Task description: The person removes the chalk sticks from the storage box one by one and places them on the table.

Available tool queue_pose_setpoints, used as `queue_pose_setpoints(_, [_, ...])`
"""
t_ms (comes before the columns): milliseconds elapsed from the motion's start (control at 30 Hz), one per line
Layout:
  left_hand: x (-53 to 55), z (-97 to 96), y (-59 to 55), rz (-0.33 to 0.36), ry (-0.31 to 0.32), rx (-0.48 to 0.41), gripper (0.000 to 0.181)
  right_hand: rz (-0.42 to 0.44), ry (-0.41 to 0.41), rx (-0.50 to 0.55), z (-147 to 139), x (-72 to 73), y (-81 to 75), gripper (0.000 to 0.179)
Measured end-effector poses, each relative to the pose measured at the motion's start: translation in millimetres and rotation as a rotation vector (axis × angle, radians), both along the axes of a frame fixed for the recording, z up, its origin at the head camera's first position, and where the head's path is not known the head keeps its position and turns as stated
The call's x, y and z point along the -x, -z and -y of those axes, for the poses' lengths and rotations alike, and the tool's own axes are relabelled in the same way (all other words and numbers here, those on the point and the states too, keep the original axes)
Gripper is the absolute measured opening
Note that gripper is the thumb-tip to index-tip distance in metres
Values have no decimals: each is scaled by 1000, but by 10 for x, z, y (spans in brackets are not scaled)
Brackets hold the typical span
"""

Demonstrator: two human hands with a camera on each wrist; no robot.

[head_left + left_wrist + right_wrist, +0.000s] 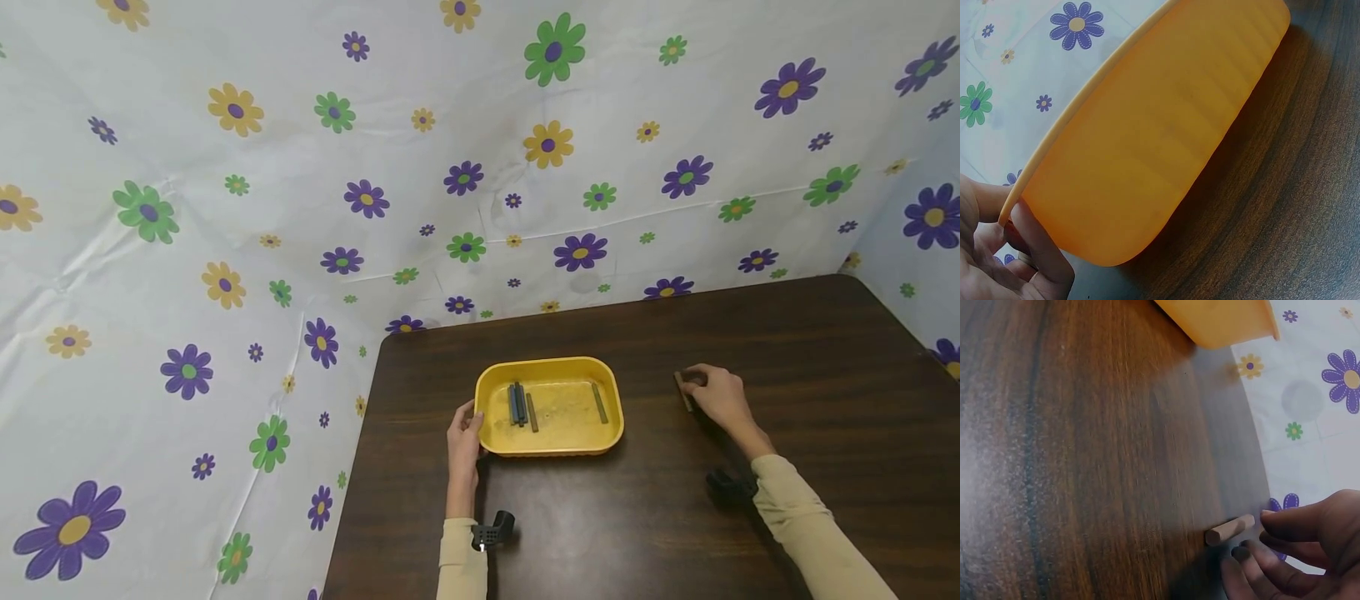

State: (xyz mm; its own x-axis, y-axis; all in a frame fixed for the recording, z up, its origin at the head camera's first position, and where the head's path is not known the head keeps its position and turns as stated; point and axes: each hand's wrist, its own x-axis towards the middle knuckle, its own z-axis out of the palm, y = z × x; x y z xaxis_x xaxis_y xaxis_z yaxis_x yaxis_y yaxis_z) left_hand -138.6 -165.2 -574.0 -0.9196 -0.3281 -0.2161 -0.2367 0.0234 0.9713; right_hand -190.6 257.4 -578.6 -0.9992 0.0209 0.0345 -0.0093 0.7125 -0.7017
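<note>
Left hand [462, 442] on a yellow rectangular plastic tray [558, 435], right hand [722, 398] at a slim brown stick [1229, 530]

The left hand's fingers were clamped on the tray's left rim. Inside lay a cluster of dark blue-grey sticks [518, 405], pointing away from the person, a second brown stick [532, 412] just beside them, and an olive stick [599, 403] near the right wall. Right of the tray, on the dark wood-grained bench [750, 333], the slim brown stick's long axis ran mostly front to back, far end leaning left. The right hand's fingers were apart close beside it; contact could not be told.
</note>
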Motion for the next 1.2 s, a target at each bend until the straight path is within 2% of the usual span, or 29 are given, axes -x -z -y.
queue_pose_setpoints(367, [1, -18, -22, 1, -5, 0, 35, -48, 53, 23, 3, -39, -63, 30])
queue_pose_setpoints(633, [5, -21, -16, 2, -7, 1, 36, -71, 62, 31, 86, -58, -224, 31])
queue_pose_setpoints(1200, [10, -4, 9, -13, 0, -6, 37, -115, 13, 89, 378, -152, -661, 35])
